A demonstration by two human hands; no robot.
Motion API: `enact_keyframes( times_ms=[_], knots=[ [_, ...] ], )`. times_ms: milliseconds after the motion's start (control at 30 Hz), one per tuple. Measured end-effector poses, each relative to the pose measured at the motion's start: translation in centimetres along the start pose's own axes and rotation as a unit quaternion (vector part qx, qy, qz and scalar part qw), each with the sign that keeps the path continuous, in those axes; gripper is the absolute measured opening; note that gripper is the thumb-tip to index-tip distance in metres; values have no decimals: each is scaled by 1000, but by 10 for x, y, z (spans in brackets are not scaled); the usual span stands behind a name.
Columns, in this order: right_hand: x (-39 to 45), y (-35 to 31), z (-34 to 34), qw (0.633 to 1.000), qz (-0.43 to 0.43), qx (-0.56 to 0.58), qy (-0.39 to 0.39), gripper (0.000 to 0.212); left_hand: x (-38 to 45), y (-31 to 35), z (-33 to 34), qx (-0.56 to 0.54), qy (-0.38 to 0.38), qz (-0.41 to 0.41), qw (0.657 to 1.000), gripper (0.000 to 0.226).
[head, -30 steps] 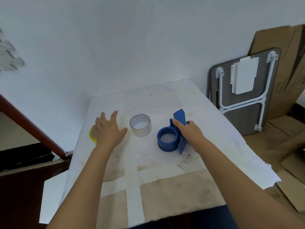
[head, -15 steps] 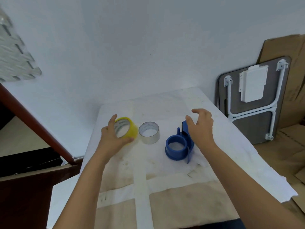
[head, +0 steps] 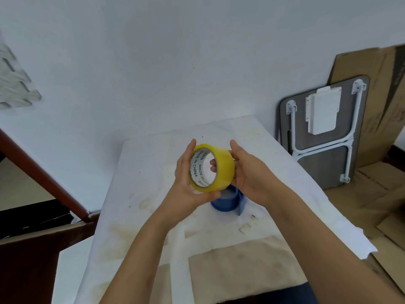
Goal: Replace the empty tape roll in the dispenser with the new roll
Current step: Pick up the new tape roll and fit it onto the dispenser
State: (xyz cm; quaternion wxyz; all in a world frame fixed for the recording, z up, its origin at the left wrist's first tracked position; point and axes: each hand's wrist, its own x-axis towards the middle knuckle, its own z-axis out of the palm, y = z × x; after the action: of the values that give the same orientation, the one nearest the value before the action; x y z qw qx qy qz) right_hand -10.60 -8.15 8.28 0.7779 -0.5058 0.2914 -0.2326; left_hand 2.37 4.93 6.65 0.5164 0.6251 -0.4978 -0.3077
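"MADE IN CHINA" repeats inside the yellow tape roll's (head: pixel 221 167) core.

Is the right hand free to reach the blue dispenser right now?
Probably not at once: the right hand and left hand both hold the yellow tape roll. The dispenser lies on the table just below, unobstructed.
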Motion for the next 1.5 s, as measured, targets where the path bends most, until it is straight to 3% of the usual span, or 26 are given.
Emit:
enact_keyframes(
  times_ms=[67, 167, 300, 433, 533, 700, 833, 933, 1033, 1133, 1200, 1267, 1367, 1500],
  knots=[
    [-4, 0, -6, 999, 12, 26, -16, 47, 1, 0, 6, 34, -7, 4, 999, 120],
    [-8, 2, -10, 1000, 9, 13, -20, 41, 1, -2, 8, -29, -40, -42, 998, 122],
    [-9, 6, -13, 1000, -23, -4, -1, 35, 1, 5, 11, -141, -28, -124, 982, 104],
    [-13, 8, -14, 999, -36, -33, -16, 34, 3, 9, 14, -169, -3, -118, 979, 93],
    [-16, 7, -14, 998, -39, -34, -29, 34, 1, 7, 14, -115, 21, -70, 991, 87],
    [-15, 5, -12, 998, -28, -52, -30, 44, -2, 1, 10, 126, -24, 58, 990, 103],
    [-10, 15, -14, 998, -47, -28, 21, 40, -2, 3, 8, -21, 2, 3, 1000, 91],
    [-13, 19, -16, 998, -54, -5, 14, 35, -2, 0, 7, -146, 29, -68, 986, 75],
    [-19, 20, -15, 998, -65, 20, -17, 34, -3, -5, 15, -166, 18, -125, 978, 66],
    [-19, 22, -17, 995, -101, -12, 12, 29, 0, -11, 17, -159, 88, -142, 973, 52],
    [-13, 27, -23, 980, -120, -99, 125, 26, 0, -15, 12, -108, 112, -138, 978, 48],
    [-6, 36, -32, 945, -105, -220, 217, 31, -1, -18, 6, 22, 115, -107, 987, 47],
    [3, 52, -38, 943, -28, -275, 187, 55, -5, -17, -2, 195, 93, -67, 974, 47],
    [11, 63, -33, 936, 19, -276, 216, 65, -5, -16, -5, 288, 74, -76, 952, 49]
  ],
)
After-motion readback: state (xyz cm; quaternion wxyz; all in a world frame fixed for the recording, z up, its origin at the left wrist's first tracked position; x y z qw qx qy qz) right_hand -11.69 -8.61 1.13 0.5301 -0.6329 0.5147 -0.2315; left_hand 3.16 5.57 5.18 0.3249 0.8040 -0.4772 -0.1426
